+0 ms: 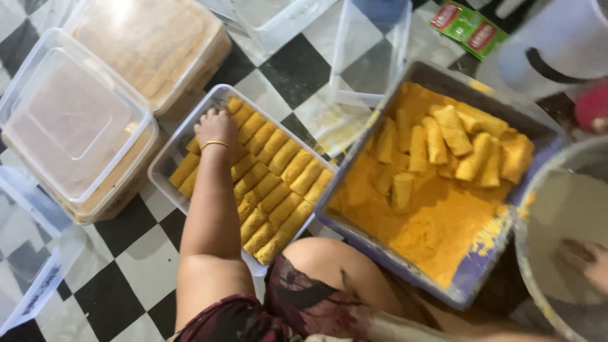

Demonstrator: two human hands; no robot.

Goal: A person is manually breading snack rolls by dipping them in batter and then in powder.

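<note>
Home food-prep spot – checkered tile floor (pixel 136 253), crumb tray (pixel 443 253), stacked plastic tubs (pixel 69 120) w/ rolls.

My left hand (pixel 215 126) rests flat on the crumbed rolls (pixel 278 177) in the clear tray (pixel 166 166). My right hand (pixel 586 259) dips into the batter bowl (pixel 538 190), beside the crumb tray (pixel 468 278).

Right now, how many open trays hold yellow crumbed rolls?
2. One clear tray at centre, under the left hand; one grey tray of crumbs to its right. The lidded tubs upper left may hide more.
</note>
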